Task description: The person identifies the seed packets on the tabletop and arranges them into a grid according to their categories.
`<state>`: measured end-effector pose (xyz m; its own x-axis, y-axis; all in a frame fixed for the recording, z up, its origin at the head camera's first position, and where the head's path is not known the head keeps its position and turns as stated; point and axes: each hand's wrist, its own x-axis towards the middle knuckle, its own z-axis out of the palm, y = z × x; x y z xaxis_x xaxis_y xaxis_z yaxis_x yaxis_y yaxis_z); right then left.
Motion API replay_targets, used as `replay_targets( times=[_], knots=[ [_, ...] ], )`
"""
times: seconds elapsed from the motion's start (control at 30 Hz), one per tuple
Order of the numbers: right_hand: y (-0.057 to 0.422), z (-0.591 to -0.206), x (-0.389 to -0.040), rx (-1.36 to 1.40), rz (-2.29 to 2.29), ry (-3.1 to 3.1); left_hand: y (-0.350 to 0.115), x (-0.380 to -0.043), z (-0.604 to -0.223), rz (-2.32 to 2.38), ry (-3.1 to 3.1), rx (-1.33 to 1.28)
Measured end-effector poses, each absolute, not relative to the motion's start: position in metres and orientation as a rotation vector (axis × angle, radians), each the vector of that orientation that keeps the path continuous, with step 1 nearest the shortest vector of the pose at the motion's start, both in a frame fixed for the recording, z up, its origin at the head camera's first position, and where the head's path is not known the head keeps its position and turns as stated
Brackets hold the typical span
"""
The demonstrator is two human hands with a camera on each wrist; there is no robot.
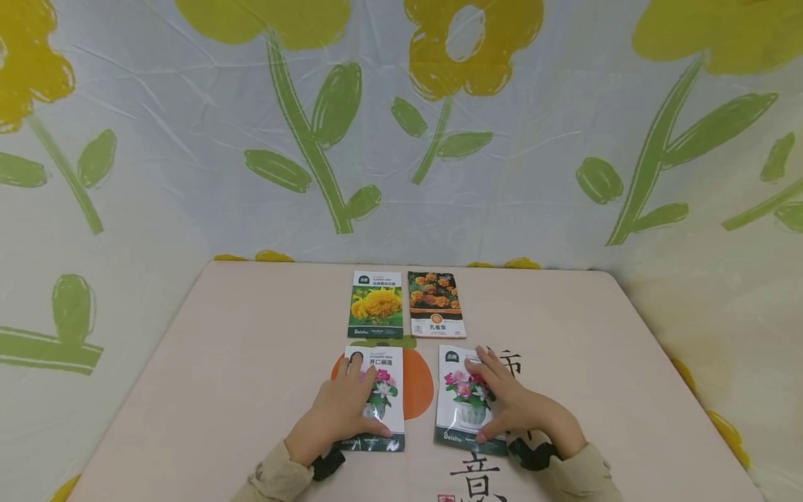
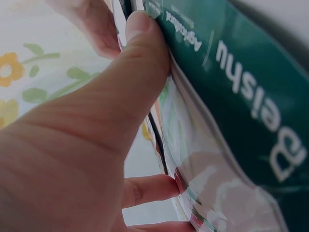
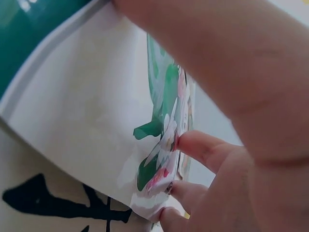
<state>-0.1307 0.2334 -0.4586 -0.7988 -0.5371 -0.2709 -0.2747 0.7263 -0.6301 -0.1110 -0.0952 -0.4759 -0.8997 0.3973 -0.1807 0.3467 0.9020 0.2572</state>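
Two white flower seed packets with dark green bottom bands and a picture of potted pink and white flowers lie side by side on the table. On the left seed packet [image 1: 387,401] rests my left hand [image 1: 341,408], its thumb at the green band and its fingertips near the top. My right hand [image 1: 521,408] spreads over the right seed packet [image 1: 464,415], thumb near the lower edge, fingers toward the upper right corner. In the left wrist view the thumb [image 2: 137,53] lies along the green band. Fingertips [image 3: 186,140] touch the flower picture in the right wrist view.
Behind them lie a yellow-flower seed packet [image 1: 376,305] and an orange-flower seed packet [image 1: 436,305]. The pale pink table cover [image 1: 251,348] carries an orange round print [image 1: 417,383] and black written characters [image 1: 475,481]. A flower-printed curtain [image 1: 502,209] hangs behind the table.
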Motion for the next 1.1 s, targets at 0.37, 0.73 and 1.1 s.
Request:
replay_targets(
  times=[0.37,0.73,1.1],
  knots=[
    [0.229,-0.462,-0.134,-0.612,-0.815,2.467,-0.095,-0.111,-0.476,0.313,2.839,0.571],
    [0.220,-0.461,-0.138,-0.604,-0.783,2.478,-0.095,-0.112,-0.477,0.307,2.844,0.571],
    [0.215,-0.462,-0.141,-0.676,-0.781,2.475,-0.094,-0.112,-0.476,0.319,2.842,0.569]
  ],
)
